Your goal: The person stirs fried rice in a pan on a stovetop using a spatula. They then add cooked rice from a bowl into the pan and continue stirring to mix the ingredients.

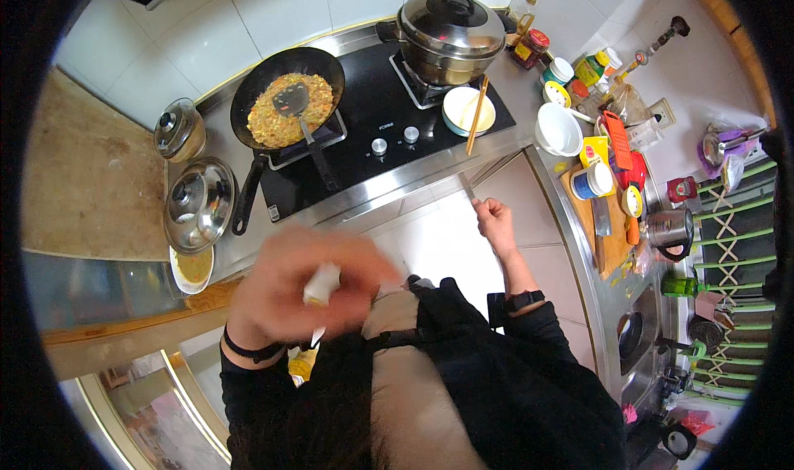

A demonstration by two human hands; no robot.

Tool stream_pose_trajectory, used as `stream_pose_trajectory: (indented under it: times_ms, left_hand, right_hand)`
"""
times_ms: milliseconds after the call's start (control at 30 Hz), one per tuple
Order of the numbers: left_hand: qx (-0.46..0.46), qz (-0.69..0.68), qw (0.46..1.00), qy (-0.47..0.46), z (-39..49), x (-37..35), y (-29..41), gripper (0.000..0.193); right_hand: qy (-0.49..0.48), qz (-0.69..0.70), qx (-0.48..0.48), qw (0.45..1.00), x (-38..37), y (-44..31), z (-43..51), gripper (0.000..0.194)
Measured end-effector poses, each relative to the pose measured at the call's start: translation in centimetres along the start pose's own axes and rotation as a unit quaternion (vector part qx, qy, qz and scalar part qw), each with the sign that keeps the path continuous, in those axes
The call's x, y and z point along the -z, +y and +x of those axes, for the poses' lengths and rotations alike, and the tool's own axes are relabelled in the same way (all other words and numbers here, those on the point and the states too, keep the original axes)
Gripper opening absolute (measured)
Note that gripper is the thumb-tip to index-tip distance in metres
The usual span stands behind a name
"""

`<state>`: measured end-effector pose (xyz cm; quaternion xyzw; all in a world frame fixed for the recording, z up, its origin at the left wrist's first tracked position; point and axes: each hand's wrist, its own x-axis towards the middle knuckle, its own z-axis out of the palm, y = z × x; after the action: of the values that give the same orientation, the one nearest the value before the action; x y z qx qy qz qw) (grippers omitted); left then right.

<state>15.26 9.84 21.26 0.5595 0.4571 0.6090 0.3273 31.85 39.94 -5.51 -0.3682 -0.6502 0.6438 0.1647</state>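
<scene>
My left hand [310, 284] is raised close to the camera and blurred by motion. Its fingers curl around a small white object [322, 284], too blurred to name exactly. Below its wrist a yellow-and-white item [302, 364] shows partly behind my sleeve. Over the floor in front of the counter, my right hand [494, 222] has its fingers curled. A thin grey strip [469, 189] extends beyond its fingertips; whether the hand grips it is unclear. On the left burner, a black wok [245, 107] contains fried rice [279, 130], with a spatula [291, 99] resting in it.
A lidded steel pot [450, 38] stands on the right burner. Chopsticks [477, 116] lie across a bowl [459, 104] by the hob edge. Left are a steel lid [201, 206] and a bowl of yellowish liquid [193, 270]. A cleaver [601, 217] lies on the cutting board [614, 253].
</scene>
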Motion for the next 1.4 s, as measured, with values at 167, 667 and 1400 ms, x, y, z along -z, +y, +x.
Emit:
stream_pose_trajectory:
  times_ms: [167, 667, 1400]
  left_hand:
    - [0.179, 0.026, 0.954, 0.239, 1.0, -0.2, -5.5, 0.024]
    - [0.309, 0.01, 0.893, 0.327, 1.0, -3.7, -11.3, 0.022]
    - [0.253, -0.024, 0.832, 0.493, -6.2, -0.6, -10.4, 0.016]
  right_hand:
    - [-0.018, 0.017, -0.037, 0.999, 2.0, 0.8, 2.0, 0.039]
    - [-0.031, 0.331, -0.161, 0.929, -3.6, -1.4, 17.0, 0.02]
    - [-0.025, -0.489, 0.452, 0.746, -19.0, -10.1, 11.5, 0.055]
